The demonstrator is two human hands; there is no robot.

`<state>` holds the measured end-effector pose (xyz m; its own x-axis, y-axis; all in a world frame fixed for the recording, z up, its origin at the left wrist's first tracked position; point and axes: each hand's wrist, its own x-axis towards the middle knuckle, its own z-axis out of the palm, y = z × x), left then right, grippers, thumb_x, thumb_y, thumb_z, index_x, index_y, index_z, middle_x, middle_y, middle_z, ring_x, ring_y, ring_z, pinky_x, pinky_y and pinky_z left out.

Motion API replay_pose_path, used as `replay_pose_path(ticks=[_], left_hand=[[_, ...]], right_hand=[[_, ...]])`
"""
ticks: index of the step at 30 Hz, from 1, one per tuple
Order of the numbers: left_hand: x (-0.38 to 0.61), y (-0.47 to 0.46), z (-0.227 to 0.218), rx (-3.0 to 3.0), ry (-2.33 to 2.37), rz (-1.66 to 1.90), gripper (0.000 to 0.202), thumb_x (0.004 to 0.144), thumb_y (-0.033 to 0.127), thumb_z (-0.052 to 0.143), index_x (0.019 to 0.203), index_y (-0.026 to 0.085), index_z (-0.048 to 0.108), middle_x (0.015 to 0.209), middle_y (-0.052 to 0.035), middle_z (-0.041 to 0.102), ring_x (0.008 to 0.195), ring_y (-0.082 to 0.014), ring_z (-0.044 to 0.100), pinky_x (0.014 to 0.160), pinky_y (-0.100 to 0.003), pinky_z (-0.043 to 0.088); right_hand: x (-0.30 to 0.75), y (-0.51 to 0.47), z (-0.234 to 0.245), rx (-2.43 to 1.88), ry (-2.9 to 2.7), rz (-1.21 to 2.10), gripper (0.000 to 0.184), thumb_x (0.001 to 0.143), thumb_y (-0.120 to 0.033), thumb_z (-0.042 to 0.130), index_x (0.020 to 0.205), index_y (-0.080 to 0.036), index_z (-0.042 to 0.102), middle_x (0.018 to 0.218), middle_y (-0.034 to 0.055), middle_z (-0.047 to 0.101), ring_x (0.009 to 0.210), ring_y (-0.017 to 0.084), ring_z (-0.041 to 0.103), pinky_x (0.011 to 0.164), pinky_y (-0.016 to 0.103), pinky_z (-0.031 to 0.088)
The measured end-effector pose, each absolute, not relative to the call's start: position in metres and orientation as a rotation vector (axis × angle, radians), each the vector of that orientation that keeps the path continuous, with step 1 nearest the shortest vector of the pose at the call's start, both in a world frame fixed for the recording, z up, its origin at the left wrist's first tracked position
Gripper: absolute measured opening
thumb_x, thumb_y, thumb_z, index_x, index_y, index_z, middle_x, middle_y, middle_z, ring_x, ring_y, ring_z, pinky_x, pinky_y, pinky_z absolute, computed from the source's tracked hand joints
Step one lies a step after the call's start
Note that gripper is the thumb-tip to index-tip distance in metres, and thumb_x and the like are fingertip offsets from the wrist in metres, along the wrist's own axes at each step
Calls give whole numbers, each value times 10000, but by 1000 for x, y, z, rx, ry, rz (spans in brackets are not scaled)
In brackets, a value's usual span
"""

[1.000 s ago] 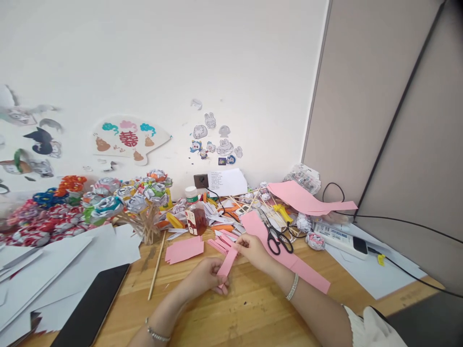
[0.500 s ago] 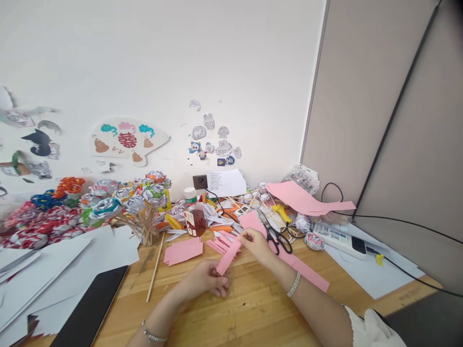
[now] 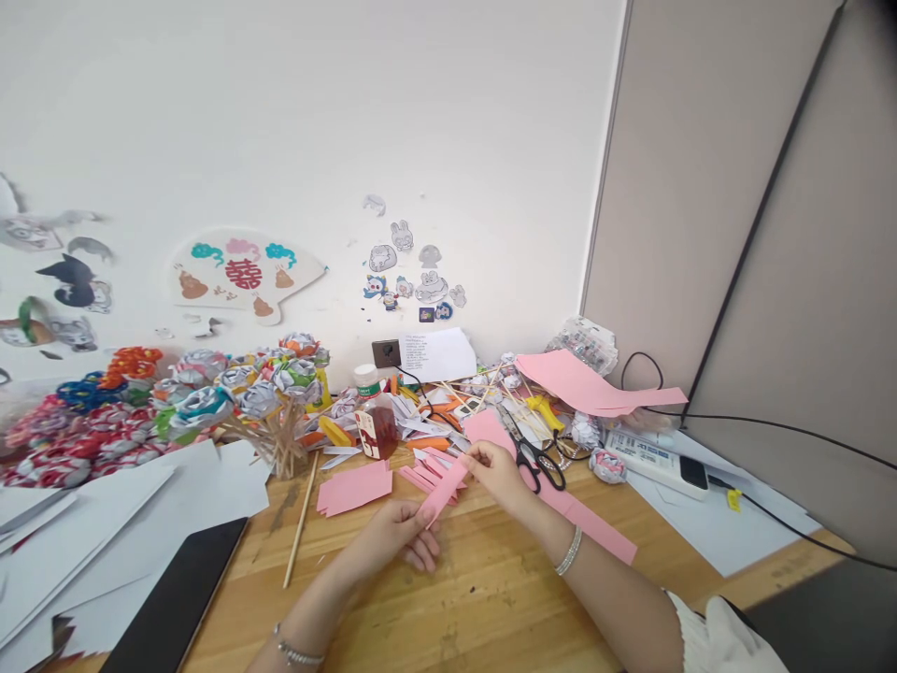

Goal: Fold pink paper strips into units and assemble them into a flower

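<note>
Both my hands hold one narrow pink paper strip (image 3: 443, 490) just above the wooden table (image 3: 483, 598). My left hand (image 3: 396, 537) pinches its near, lower end. My right hand (image 3: 496, 472) pinches its far, upper end. A pile of folded pink strips (image 3: 427, 474) lies right behind the held strip. A flat stack of pink paper pieces (image 3: 352, 488) lies to the left. Black-handled scissors (image 3: 533, 456) rest on a long pink sheet (image 3: 589, 523) beside my right hand.
A wooden stick (image 3: 301, 522), a dark tablet (image 3: 175, 598) and white paper sheets (image 3: 105, 523) lie at the left. Paper flowers on sticks (image 3: 231, 393) and a small bottle (image 3: 373, 421) stand at the back. A white device (image 3: 655, 458) with cables sits at the right.
The strip and both hands have risen slightly and shifted left; the left fingers have loosened around the strip's lower end. The camera has tilted a little.
</note>
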<state>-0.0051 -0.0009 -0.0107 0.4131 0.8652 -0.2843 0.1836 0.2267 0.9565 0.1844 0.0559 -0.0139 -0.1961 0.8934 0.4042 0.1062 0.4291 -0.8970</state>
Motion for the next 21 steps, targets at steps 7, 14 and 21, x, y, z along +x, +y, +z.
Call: replay_pose_path(ticks=[7, 14, 21], left_hand=[[-5, -3, -9, 1275, 1062, 619, 462, 671, 590, 533, 695, 129, 534, 579, -60, 681, 480, -152, 628, 476, -240, 446], [-2, -1, -15, 1346, 1096, 676, 484, 666, 637, 480, 647, 154, 486, 512, -43, 656, 397, -145, 594, 400, -226, 409], [3, 1, -20, 1380, 1098, 825, 466, 685, 626, 464, 634, 163, 462, 440, -7, 608, 322, -117, 539, 353, -209, 391]], right_hand=[[184, 55, -14, -897, -1614, 925, 190, 740, -329, 509, 648, -164, 494, 567, -31, 488, 552, 116, 472, 546, 236, 384], [183, 54, -10, -869, -1565, 1014, 282, 720, -435, 543, 645, -168, 489, 537, -37, 476, 532, 115, 466, 533, 243, 388], [176, 43, -12, -702, -1467, 1549, 385, 709, -528, 551, 802, -160, 487, 638, -19, 535, 474, 75, 474, 448, 199, 370]])
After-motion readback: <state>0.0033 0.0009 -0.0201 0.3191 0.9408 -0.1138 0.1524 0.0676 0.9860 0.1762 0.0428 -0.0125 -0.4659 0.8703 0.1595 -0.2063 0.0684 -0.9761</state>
